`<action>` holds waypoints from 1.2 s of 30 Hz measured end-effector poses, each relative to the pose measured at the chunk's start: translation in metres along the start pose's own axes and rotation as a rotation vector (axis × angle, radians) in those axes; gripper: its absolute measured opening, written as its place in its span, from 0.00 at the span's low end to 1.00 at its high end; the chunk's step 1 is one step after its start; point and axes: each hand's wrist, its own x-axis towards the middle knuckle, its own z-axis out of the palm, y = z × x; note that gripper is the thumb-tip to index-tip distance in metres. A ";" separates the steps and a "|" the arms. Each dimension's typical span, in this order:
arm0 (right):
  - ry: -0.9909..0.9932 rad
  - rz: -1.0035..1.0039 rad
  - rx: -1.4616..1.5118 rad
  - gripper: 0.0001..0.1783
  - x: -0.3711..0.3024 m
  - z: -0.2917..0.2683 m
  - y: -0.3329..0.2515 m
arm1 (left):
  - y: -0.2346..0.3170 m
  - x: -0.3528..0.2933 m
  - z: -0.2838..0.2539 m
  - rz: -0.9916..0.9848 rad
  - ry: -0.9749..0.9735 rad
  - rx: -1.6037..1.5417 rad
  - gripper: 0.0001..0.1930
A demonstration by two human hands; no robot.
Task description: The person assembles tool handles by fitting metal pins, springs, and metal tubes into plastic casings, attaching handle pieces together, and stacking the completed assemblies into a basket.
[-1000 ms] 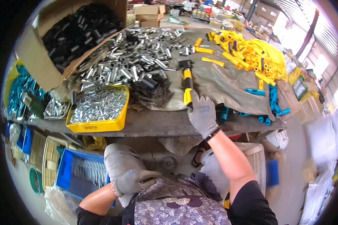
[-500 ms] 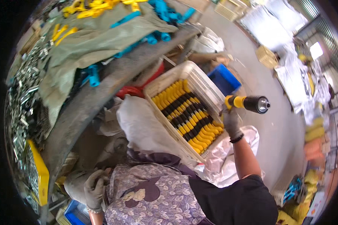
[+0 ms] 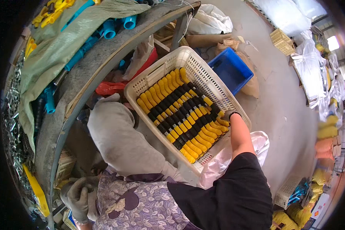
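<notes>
A white slatted plastic crate (image 3: 165, 61) in front of me holds packed rows of yellow-and-black tools (image 3: 180, 111) with curved yellow handles and black barrels. My gloved right hand (image 3: 229, 114) reaches into the crate's right side. It is closed at the curved yellow end of one tool (image 3: 207, 101) lying along the edge of the rows; its fingers are partly hidden. At the lower left, my gloved left hand (image 3: 79, 199) rests by my knee, its fingers curled in. Whether anything lies inside them is hidden.
A workbench edge (image 3: 92, 76) curves along the left, bearing a green tarp (image 3: 61, 46), teal tubes (image 3: 109, 30) and loose metal parts (image 3: 13, 111). Beyond the crate stands a blue bin (image 3: 234, 71). A pale sack (image 3: 258, 143) lies to its right. White bags (image 3: 310, 73) line the far right.
My right hand has come down from above the floor, right of the crate, into the crate with the tool. My view has shifted, and the left hand remains curled near my knee.
</notes>
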 end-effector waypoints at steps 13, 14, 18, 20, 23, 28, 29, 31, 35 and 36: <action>0.216 0.013 0.059 0.32 0.070 0.103 -0.010 | -0.011 0.008 0.020 -0.048 0.050 0.032 0.15; 0.244 0.020 0.068 0.32 0.073 0.105 -0.012 | -0.015 0.009 0.019 -0.046 0.047 0.032 0.15; 0.225 -0.068 0.059 0.29 0.050 0.078 -0.061 | 0.009 0.012 0.022 -0.127 0.022 -0.054 0.15; 0.349 -0.061 0.141 0.33 0.050 0.091 -0.054 | 0.017 0.018 0.024 -0.145 -0.011 -0.086 0.16; 0.179 -0.021 0.272 0.28 0.021 0.072 -0.075 | 0.004 0.021 0.019 -0.050 -0.044 0.070 0.15; 0.051 0.034 0.257 0.31 0.037 0.072 -0.063 | 0.014 0.024 0.019 -0.044 0.022 -0.067 0.15; 0.055 0.032 0.258 0.31 0.045 0.073 -0.059 | 0.015 0.024 0.017 -0.042 0.026 -0.068 0.15; 0.080 0.035 0.245 0.33 0.049 0.076 -0.059 | 0.015 0.020 0.014 -0.258 -0.009 -0.213 0.18; 0.123 -0.022 0.221 0.34 0.026 0.072 -0.066 | 0.013 0.009 0.011 -0.210 -0.011 -0.113 0.18; 0.124 -0.027 0.220 0.34 0.018 0.064 -0.069 | 0.002 0.003 0.012 -0.239 0.034 -0.180 0.18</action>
